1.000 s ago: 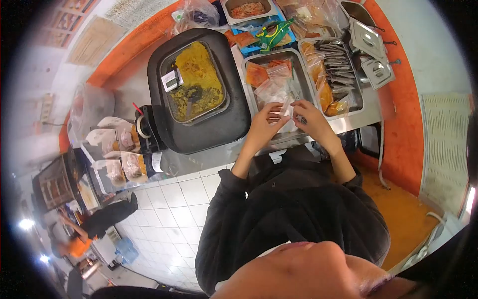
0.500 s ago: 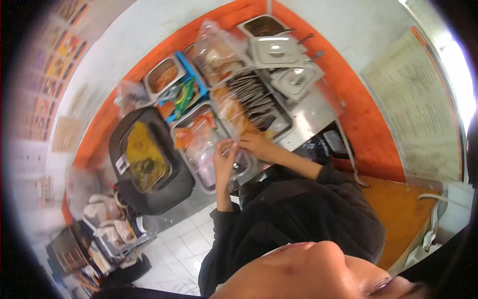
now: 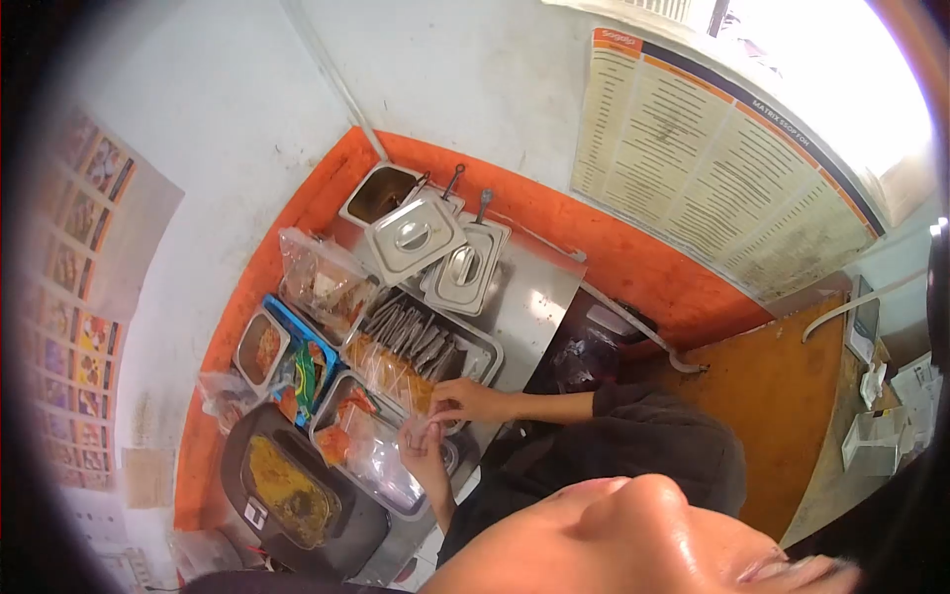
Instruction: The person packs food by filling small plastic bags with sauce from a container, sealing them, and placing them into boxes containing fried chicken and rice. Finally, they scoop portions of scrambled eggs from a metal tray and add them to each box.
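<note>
Since the earlier frame, the view has been swung to the right, so both hands are seen lower and further left, still held close together. On the bare left hand (image 3: 423,453), the fingers are bent, with the tips brought near the thumb. The bare right hand (image 3: 465,401) is curled, with its fingertips turned down toward the left one. Something thin and pale seems to be pinched between them, but what is gripped, and how tightly, cannot be told. Just left of the left hand, the see-through plastic bag (image 3: 374,457) is laid in the long silver metal tray (image 3: 414,513). Its long side seems to be set along the tray, slanting down toward the person, and it is met first by the left hand. Beside the right hand, the clear bag of orange-yellow food (image 3: 391,371) is seen. Past that, flat dark-grey packets (image 3: 411,332) are lined up in a row, and shiny square metal lids (image 3: 416,238) are set further back.
</note>
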The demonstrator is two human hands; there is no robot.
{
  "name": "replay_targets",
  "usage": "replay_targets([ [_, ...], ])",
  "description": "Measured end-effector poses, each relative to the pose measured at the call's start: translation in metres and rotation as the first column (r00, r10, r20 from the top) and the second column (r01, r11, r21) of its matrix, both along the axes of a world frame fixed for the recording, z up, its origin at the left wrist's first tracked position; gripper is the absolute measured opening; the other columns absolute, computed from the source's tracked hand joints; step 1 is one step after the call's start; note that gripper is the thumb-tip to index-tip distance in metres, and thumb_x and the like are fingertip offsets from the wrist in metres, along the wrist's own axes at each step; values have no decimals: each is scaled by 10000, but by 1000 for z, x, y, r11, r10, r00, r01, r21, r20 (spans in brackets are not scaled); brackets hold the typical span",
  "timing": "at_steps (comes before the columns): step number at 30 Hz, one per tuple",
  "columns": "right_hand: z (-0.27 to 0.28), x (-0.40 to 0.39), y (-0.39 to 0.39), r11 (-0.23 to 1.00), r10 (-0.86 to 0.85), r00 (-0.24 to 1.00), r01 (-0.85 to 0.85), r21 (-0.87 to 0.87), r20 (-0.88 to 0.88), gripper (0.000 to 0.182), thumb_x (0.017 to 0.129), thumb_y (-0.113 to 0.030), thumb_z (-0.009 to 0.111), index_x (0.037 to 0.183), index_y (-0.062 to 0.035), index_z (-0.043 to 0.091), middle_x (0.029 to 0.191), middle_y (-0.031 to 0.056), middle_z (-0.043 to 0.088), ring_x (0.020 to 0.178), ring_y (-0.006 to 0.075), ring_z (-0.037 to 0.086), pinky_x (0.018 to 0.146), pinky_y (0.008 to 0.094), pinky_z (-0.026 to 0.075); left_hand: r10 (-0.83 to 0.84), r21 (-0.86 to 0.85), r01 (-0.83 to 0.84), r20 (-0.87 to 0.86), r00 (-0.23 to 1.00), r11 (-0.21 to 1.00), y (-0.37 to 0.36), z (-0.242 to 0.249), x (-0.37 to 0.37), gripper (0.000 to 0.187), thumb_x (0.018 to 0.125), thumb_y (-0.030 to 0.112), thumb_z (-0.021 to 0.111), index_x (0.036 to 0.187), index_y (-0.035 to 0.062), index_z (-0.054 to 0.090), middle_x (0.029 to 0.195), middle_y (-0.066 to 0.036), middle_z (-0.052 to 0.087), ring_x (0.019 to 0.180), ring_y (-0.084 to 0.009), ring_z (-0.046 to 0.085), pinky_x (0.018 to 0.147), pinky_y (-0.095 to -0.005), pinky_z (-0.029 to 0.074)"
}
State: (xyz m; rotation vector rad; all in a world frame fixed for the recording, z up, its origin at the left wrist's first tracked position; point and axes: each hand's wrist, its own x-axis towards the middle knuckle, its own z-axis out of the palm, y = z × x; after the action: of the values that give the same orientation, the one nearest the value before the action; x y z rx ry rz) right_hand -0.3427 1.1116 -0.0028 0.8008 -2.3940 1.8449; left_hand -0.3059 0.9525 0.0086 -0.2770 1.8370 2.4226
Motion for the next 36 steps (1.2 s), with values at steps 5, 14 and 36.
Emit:
replay_targets([
  [5,10,2,22,970,-75,940,146,-194,333,168,828,-174,654,888,-19,631,798,56,546,702,133,568,642,293,462,-223,-255,221,22,975,941,-16,-22,-9,191,856,25,601,1031,-31,548,896,-91,627,812,-135,602,691,-235,479],
  [14,28,-2,49,995,75,985,-85,55,158,180,776,-163,665,909,-49,625,831,71,606,763,178,584,656,296,450,-406,-264,375,-74,911,889,16,25,-21,138,866,42,600,987,-20,576,922,-93,637,788,-127,605,693,-236,472],
  [36,132,-10,114,971,219,970,-206,124,-104,152,824,-177,588,926,-64,578,818,60,553,773,202,555,641,331,453,-361,-650,279,8,933,707,55,9,-87,154,730,61,730,744,-4,592,669,-67,622,617,-124,579,603,-264,462],
])
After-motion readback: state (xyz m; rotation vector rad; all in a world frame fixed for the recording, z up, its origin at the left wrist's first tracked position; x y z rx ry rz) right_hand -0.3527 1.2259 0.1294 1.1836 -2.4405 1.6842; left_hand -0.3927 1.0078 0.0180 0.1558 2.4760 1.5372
